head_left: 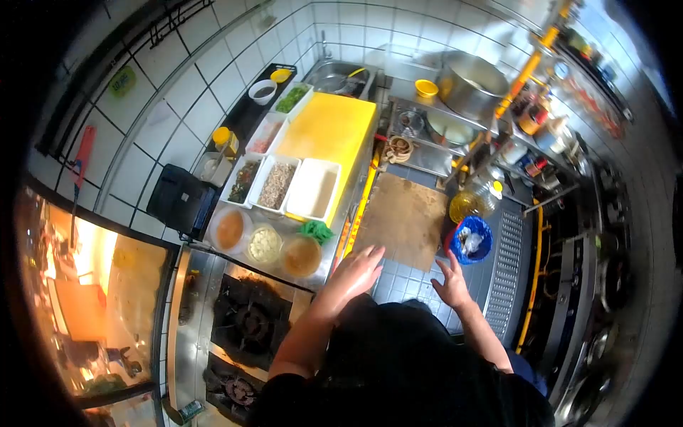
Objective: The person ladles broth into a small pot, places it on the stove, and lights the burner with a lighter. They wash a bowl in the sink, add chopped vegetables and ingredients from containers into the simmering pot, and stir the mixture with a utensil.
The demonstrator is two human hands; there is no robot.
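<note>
My left hand (356, 272) is held out in front of my body, fingers stretched, with nothing in it. It is nearest to the steel counter's front corner, where a tub of brown paste (301, 256) and a green crumpled cloth or bag (315, 231) sit. On the other side, my right hand (451, 285) has its fingers spread and holds nothing. Just beyond its fingertips stands a bin with a blue liner (481, 239) and white waste inside; whether they touch I cannot tell.
A yellow cutting board (334, 128) and several white trays of chopped food (277, 183) cover the counter. Gas burners (249, 320) lie at left. Cardboard (402, 217) lies on the floor. An oil jug (471, 203), shelves and a large pot (473, 89) stand to the right.
</note>
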